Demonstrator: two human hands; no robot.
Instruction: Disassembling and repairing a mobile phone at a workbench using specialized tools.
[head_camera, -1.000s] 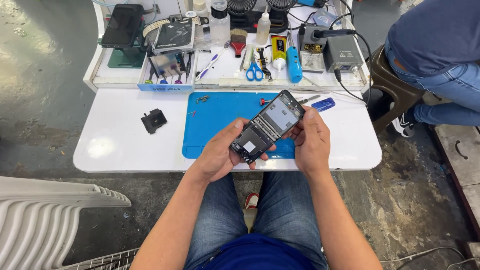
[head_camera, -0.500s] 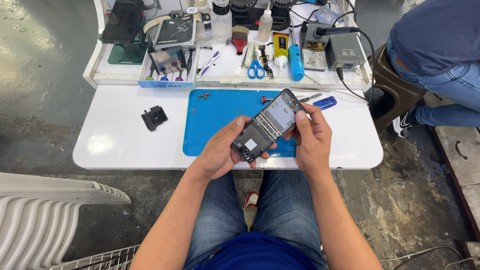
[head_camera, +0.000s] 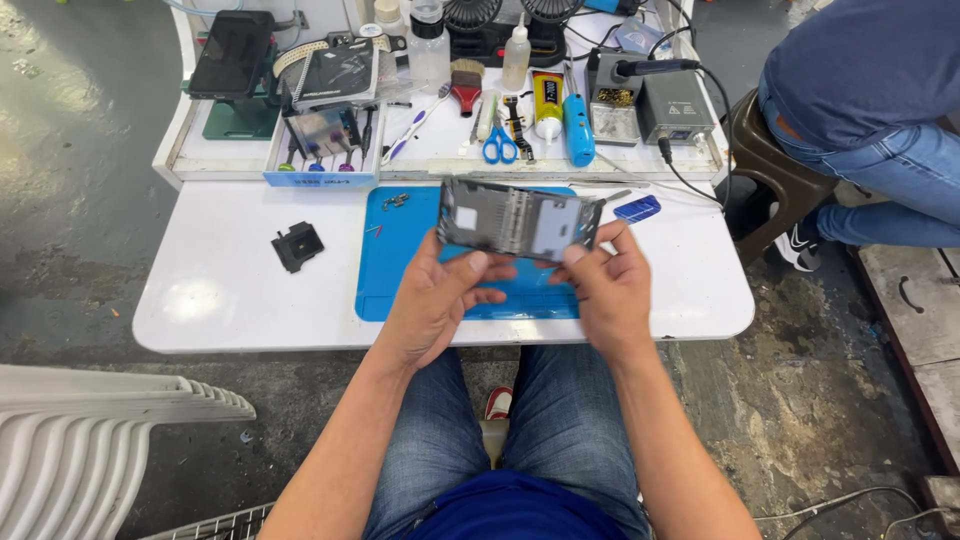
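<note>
Both hands were on the opened phone (head_camera: 518, 220), held level above the blue mat (head_camera: 400, 262). Left hand (head_camera: 435, 298) fingers were clamped on its lower-left edge, thumb on top. Right hand (head_camera: 608, 290) pinched the right end between thumb and forefinger. Small black part (head_camera: 297, 246) lay well left of the left fingers; blue scissors (head_camera: 499, 146) sat beyond the fingertips.

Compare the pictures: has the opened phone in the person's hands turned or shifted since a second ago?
Yes. The opened phone was held slanting, its far end pointing up and right over the blue mat; now it lies level, crosswise, parallel to the mat's far edge.
</note>
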